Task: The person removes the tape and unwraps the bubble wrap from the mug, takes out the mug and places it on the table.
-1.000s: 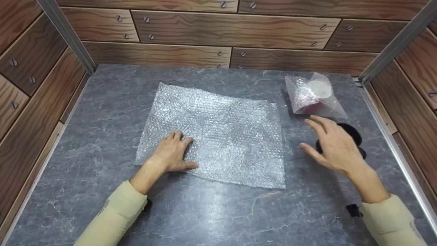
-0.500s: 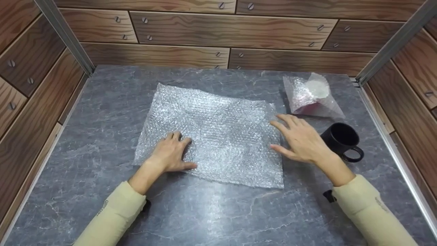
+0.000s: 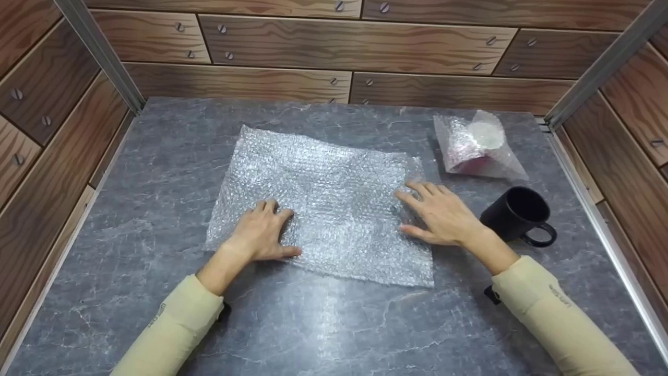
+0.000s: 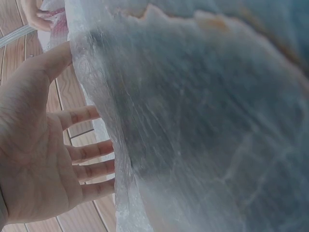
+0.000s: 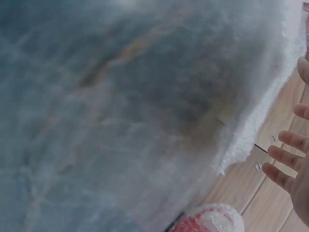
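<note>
A sheet of clear bubble wrap point(image 3: 339, 193) lies flat on the grey marbled table. My left hand point(image 3: 261, 235) rests on its near left part, fingers spread and thumb along the front edge. In the left wrist view the straight fingertips of my left hand point(image 4: 38, 150) meet the wrap's edge point(image 4: 91, 72). My right hand point(image 3: 441, 215) is over the right edge of the sheet, its fingers loosely extended and holding nothing. Fingers point(image 5: 287, 159) of that hand appear apart from the wrap in the right wrist view. Just behind my right wrist stands a black mug point(image 3: 503, 215), handle facing the near right.
At the back right sits a bubble-wrap packet point(image 3: 477, 149) with something pink and a pale round piece showing through. Wood-patterned walls point(image 3: 282, 47) and metal posts point(image 3: 99, 52) bound the table point(image 3: 334, 334) at the back and sides.
My right hand has moved left, from over the mug to the right edge of the bubble wrap, leaving the mug in plain sight. The left hand stays where it was.
</note>
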Action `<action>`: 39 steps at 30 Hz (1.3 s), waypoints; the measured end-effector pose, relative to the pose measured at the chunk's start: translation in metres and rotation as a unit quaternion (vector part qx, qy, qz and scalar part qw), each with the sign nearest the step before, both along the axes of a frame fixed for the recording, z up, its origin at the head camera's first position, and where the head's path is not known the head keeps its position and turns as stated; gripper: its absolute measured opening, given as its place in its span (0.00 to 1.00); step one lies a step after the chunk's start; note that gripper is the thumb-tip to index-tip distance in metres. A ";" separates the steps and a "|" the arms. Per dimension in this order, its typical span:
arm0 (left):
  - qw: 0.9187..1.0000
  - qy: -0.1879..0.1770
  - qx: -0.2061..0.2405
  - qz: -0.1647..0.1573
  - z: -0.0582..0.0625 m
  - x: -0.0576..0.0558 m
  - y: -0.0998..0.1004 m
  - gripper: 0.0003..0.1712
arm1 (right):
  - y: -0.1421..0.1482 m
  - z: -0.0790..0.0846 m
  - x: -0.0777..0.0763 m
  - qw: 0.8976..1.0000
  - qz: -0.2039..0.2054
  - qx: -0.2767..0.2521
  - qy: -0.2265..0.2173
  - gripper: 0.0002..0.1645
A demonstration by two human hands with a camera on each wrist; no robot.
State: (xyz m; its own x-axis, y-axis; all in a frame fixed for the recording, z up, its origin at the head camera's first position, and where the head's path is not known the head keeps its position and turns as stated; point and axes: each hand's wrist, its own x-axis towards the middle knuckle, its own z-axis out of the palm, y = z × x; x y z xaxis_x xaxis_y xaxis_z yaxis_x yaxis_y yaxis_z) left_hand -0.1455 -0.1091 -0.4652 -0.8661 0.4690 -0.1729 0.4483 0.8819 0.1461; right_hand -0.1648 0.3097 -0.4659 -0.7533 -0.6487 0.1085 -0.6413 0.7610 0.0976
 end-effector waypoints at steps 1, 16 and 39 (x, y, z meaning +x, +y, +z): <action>1.000 0.001 0.002 0.000 0.000 0.000 0.000 0.56 | 0.000 -0.002 0.000 1.000 0.000 0.002 -0.005 0.47; 1.000 0.003 0.015 0.001 -0.002 -0.003 -0.003 0.54 | 0.000 -0.011 0.003 0.999 -0.003 0.022 -0.044 0.42; 0.998 0.023 0.052 -0.002 0.003 0.005 0.011 0.48 | -0.046 -0.012 0.012 0.998 -0.008 0.035 -0.042 0.43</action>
State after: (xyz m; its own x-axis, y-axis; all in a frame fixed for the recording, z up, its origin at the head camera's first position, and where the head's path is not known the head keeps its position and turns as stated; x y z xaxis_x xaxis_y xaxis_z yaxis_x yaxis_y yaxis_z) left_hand -0.1409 -0.0985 -0.4619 -0.8698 0.4864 -0.0831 0.4606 0.8607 0.2169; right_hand -0.1530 0.2633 -0.4778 -0.7682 -0.6402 0.0000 -0.6372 0.7646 0.0968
